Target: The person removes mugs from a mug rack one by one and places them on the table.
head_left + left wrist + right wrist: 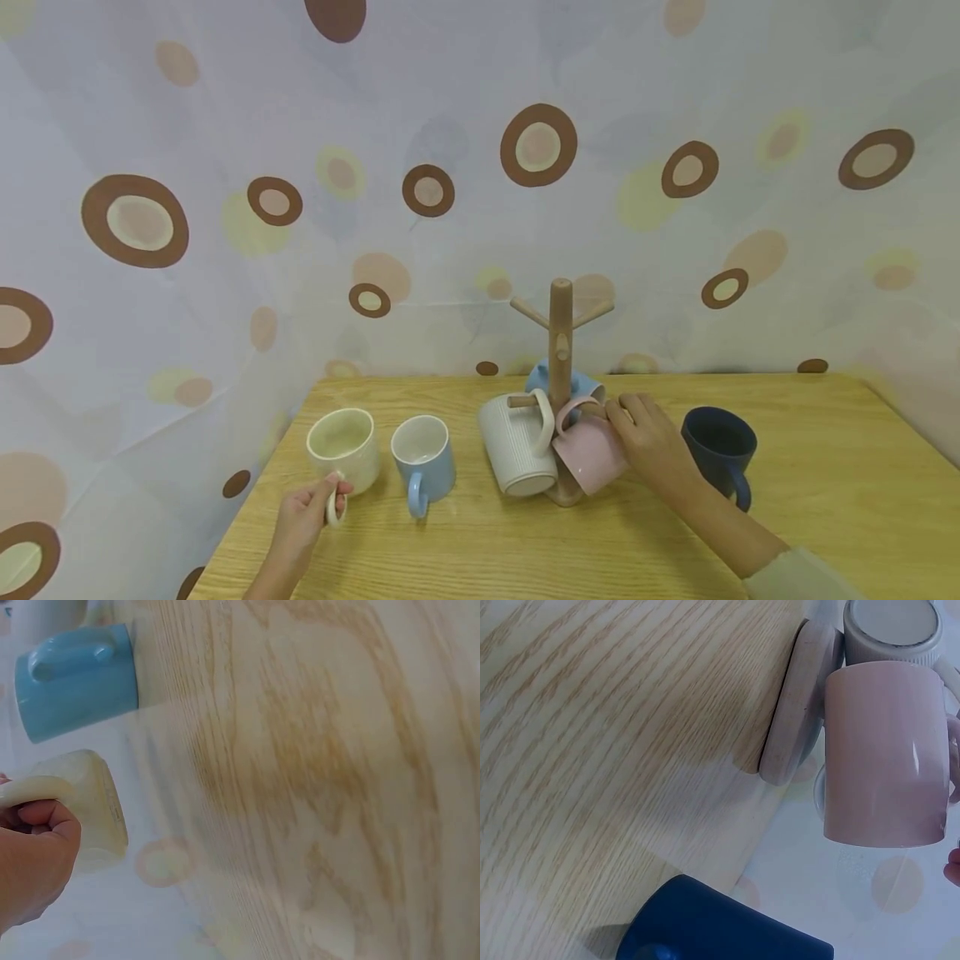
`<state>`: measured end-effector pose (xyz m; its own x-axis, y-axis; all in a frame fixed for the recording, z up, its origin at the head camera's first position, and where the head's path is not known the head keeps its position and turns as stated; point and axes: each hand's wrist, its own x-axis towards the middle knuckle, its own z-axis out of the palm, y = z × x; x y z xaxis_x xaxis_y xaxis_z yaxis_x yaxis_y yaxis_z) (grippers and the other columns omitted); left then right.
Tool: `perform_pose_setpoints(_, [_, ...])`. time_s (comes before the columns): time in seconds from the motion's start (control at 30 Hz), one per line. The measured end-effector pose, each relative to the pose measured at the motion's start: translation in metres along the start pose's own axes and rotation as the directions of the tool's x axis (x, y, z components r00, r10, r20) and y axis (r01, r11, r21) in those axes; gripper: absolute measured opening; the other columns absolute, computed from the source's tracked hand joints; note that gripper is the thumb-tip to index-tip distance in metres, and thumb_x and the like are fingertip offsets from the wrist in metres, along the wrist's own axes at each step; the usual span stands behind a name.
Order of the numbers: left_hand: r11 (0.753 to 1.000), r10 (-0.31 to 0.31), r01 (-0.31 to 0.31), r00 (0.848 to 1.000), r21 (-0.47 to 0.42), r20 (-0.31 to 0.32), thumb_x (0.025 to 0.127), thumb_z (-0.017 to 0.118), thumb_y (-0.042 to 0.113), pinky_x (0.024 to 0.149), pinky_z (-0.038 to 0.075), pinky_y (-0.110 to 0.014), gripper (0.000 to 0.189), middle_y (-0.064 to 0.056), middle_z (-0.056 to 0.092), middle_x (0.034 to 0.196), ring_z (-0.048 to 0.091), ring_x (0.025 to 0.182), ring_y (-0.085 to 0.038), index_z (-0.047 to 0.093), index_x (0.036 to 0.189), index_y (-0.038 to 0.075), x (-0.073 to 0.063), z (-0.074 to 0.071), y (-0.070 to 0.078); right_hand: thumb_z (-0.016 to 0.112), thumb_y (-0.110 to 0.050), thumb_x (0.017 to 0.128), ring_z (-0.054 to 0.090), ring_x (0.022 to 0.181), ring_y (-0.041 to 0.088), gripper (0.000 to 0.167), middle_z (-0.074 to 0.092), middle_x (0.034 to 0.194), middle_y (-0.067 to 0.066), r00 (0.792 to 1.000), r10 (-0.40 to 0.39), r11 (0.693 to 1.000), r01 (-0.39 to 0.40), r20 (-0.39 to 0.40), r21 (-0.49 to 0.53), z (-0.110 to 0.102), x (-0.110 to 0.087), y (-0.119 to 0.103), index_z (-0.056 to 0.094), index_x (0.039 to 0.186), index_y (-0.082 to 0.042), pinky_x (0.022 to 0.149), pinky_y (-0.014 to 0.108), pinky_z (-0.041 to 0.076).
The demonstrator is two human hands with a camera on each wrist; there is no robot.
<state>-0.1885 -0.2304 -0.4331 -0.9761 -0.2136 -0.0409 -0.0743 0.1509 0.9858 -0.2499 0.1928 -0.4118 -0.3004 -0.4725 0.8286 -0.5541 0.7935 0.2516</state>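
Note:
My left hand [300, 512] pinches the handle of a cream mug [352, 454] at the table's left side. In the left wrist view the cream mug [94, 806] shows its side and base edge, its handle in the curled fingers. A pink mug [592, 454] hangs tilted by its handle from a low peg of the wooden mug tree [560, 333]. My right hand [656, 442] holds the outer end of that peg, right beside the pink mug. Only its fingertips [952, 871] show in the right wrist view, apart from the pink mug [885, 757].
A light blue mug [427, 458] stands beside the cream one. A ribbed white mug [517, 446] and another blue mug [585, 385] hang on the tree. A dark navy mug [716, 442] stands right of it, near my right forearm. Patterned cloth [450, 333] backs the wooden table [480, 558].

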Motion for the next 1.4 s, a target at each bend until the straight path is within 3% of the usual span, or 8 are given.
perform_pose_setpoints(0.27, [0.998,-0.06,0.06,0.998,-0.011,-0.009,0.097,0.047,0.019,0.064,0.047,-0.017,0.033,0.008,0.059,0.059,0.053,0.059,-0.003,0.07,0.08,0.002,0.006,0.0,-0.01,0.022,-0.011,0.102,0.053,0.074,0.027,0.04,0.053,0.08,0.013,1.0,0.01,1.0,-0.01,-0.015,0.018,0.001,0.0,-0.001,0.057,0.089,0.003,0.06,0.035,0.049])
perform_pose_setpoints(0.53, [0.997,-0.081,0.081,0.997,0.005,0.007,0.097,0.045,0.016,0.064,0.047,-0.016,0.032,0.008,0.059,0.063,0.052,0.061,-0.002,0.068,0.085,-0.002,0.013,-0.001,-0.015,0.02,-0.012,0.103,0.053,0.072,0.027,0.044,0.053,0.08,0.014,0.999,0.031,0.998,-0.029,-0.035,0.058,0.002,0.0,-0.001,0.058,0.088,0.004,0.059,0.035,0.049])
perform_pose_setpoints(0.83, [0.995,-0.089,0.088,0.996,0.057,0.018,0.098,0.044,0.018,0.068,0.048,-0.016,0.036,0.005,0.062,0.07,0.054,0.066,-0.003,0.065,0.094,-0.011,0.014,-0.003,-0.023,0.021,-0.009,0.102,0.051,0.072,0.026,0.041,0.052,0.079,0.013,0.999,0.043,0.998,-0.042,-0.021,0.051,-0.001,0.001,-0.003,0.058,0.089,0.004,0.059,0.034,0.047])
perform_pose_setpoints(1.4, [0.995,-0.096,0.094,0.995,0.044,0.035,0.098,0.043,0.016,0.063,0.047,-0.017,0.034,0.004,0.06,0.068,0.052,0.063,-0.004,0.064,0.092,-0.011,0.016,-0.001,-0.027,0.022,-0.009,0.102,0.053,0.073,0.027,0.039,0.053,0.081,0.014,0.999,0.043,0.998,-0.042,-0.019,0.052,-0.004,0.003,-0.005,0.057,0.088,0.004,0.062,0.036,0.049])
